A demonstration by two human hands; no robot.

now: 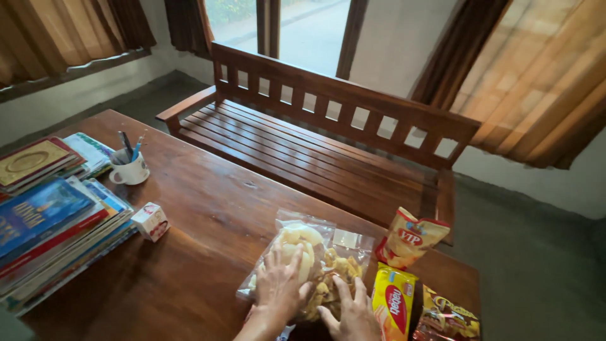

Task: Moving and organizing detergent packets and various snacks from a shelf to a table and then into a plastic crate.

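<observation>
We lay both hands flat on two clear bags of snacks at the near edge of the wooden table (189,208). Our left hand (278,287) spreads open fingers over the bag of pale crackers (297,243); our right hand (350,312), also open, presses the bag of yellow chips (341,262). Neither hand grips. The bags lie side by side, long axes running away from us, directly under the fingertips. Just right stand a yellow packet (392,306), a dark packet (447,319) and an upright pouch (410,237). A small box (151,221), a mug of pens (129,167) and stacked books (50,221) sit well apart at the left edge
</observation>
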